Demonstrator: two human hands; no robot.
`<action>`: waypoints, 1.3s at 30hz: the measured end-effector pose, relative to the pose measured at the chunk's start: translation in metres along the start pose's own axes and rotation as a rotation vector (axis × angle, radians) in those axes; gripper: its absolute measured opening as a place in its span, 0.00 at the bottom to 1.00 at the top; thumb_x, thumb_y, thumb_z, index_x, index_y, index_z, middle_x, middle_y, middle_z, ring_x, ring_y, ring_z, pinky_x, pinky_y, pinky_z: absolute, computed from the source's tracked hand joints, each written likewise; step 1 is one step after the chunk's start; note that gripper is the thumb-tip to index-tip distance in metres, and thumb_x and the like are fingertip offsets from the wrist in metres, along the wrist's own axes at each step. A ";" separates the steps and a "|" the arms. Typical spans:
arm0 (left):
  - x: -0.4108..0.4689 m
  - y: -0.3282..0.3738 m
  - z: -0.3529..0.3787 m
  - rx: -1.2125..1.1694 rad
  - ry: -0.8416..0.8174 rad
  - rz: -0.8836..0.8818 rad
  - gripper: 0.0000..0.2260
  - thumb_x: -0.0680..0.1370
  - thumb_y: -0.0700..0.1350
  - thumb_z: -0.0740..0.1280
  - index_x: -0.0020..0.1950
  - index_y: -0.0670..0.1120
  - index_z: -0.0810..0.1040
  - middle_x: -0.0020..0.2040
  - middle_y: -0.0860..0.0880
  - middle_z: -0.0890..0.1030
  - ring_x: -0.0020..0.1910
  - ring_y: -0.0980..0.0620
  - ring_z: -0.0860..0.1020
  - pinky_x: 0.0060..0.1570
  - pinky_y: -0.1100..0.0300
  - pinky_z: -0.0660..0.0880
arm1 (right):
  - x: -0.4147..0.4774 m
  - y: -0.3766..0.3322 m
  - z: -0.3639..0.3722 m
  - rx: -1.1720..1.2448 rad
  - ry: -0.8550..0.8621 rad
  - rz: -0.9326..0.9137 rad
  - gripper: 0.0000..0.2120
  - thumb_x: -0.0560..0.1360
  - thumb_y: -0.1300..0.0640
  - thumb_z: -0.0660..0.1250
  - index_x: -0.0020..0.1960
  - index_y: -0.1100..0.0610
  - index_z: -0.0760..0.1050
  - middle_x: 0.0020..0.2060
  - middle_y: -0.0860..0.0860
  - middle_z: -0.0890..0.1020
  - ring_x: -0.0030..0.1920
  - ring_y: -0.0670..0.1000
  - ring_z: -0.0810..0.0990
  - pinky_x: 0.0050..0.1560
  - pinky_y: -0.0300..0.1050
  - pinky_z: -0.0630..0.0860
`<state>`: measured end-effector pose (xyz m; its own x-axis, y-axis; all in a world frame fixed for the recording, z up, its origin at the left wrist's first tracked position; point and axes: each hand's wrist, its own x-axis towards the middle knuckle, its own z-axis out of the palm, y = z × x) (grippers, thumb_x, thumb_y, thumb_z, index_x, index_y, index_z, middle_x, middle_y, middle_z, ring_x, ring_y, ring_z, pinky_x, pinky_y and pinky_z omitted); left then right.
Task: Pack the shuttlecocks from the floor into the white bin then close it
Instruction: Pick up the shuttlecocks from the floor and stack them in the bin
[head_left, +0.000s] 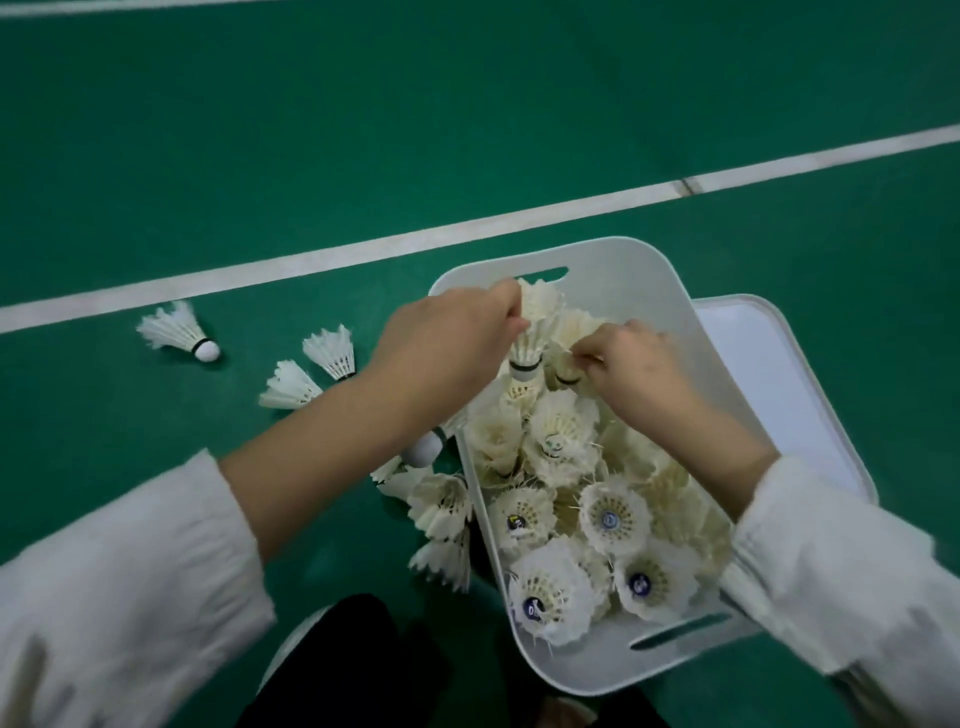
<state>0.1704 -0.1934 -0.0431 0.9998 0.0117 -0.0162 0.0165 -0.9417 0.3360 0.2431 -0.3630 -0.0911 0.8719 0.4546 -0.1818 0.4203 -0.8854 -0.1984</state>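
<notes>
Sleeves (130, 561): white cuffs at both lower corners, with bare forearms reaching forward over the bin.
Left hand (452, 338): pinches a shuttlecock (537, 327) by its feathers, long axis upright and cork down, over the far end of the white bin (623, 257).
Right hand (641, 366): fingers curled, pinching the feather edge of a second shuttlecock (563, 371) just beside the first.
Bin contents: an open bin, well filled, many feather skirts opening upward.
Loose shuttlecocks (441, 501): on the green floor (208, 156), all to the left of the bin. A few lie against its left wall and three more (176, 332) lie further left, near the white line (363, 249).
Lid (753, 353): flat on the floor to the bin's right, partly hidden behind the bin wall.
Nearer hand: the left for what remains on the floor, the right for the lid.
Likely next: release both into the pile, then reach left.
</notes>
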 end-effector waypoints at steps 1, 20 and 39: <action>0.000 -0.002 0.004 -0.004 -0.008 -0.008 0.10 0.81 0.53 0.53 0.51 0.48 0.70 0.43 0.49 0.79 0.37 0.48 0.74 0.33 0.55 0.71 | 0.002 0.002 0.002 -0.023 0.001 0.013 0.14 0.78 0.59 0.59 0.58 0.51 0.79 0.54 0.52 0.82 0.56 0.56 0.72 0.54 0.49 0.67; 0.000 0.012 0.005 -0.179 0.044 0.089 0.10 0.80 0.54 0.55 0.54 0.51 0.71 0.49 0.54 0.79 0.42 0.51 0.75 0.38 0.54 0.73 | -0.024 -0.017 -0.043 0.323 0.136 -0.263 0.10 0.76 0.58 0.65 0.56 0.57 0.76 0.54 0.48 0.75 0.47 0.45 0.72 0.51 0.41 0.72; -0.015 -0.017 -0.005 -0.280 0.147 0.113 0.02 0.76 0.40 0.64 0.46 0.46 0.75 0.43 0.55 0.74 0.44 0.56 0.71 0.44 0.70 0.65 | -0.020 -0.003 -0.024 0.239 0.210 -0.009 0.16 0.75 0.53 0.64 0.64 0.49 0.72 0.61 0.48 0.72 0.64 0.49 0.67 0.65 0.48 0.63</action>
<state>0.1551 -0.1760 -0.0437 0.9860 -0.0198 0.1653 -0.1126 -0.8108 0.5743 0.2307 -0.3713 -0.0639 0.9119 0.4101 0.0185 0.3785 -0.8225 -0.4246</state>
